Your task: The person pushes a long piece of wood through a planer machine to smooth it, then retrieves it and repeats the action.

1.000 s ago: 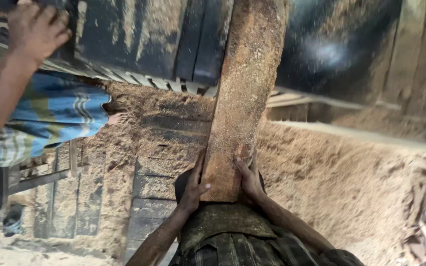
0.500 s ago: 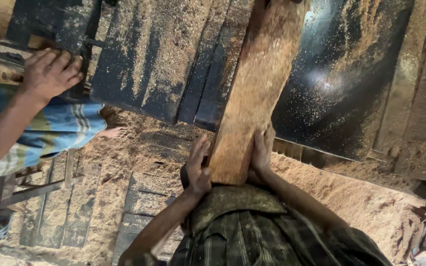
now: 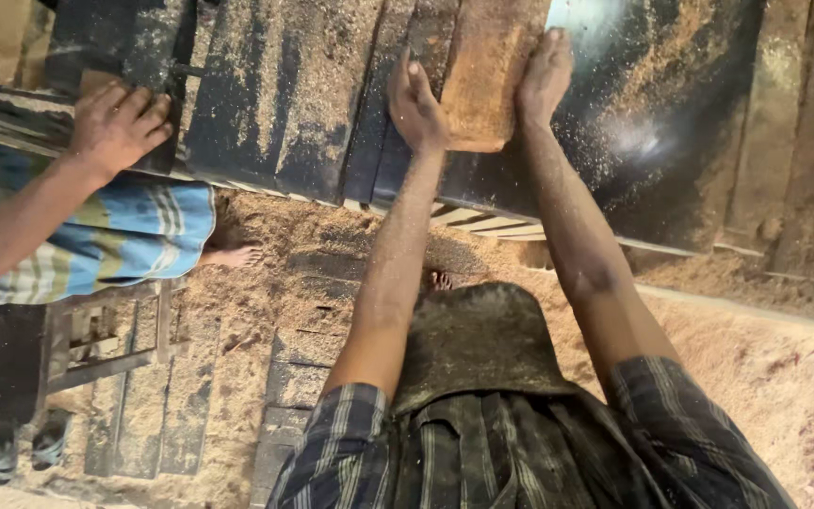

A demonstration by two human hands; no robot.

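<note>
Two hands on plank (image 3: 490,71), left hand (image 3: 416,99) flat against its left edge, right hand (image 3: 545,73) flat against its right edge, plank far on dusty saw table (image 3: 275,94), co-worker's hand (image 3: 115,127) far left on table.

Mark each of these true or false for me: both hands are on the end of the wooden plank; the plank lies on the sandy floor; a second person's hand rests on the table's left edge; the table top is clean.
1. Both hands are on the plank's end. True: the left hand and right hand press either side of the wooden plank.
2. The plank lies on the floor. False: it lies on the dark table.
3. A second person's hand rests on the table's left edge. True: the other person's hand sits there.
4. The table top is clean. False: sawdust is scattered over it.
</note>
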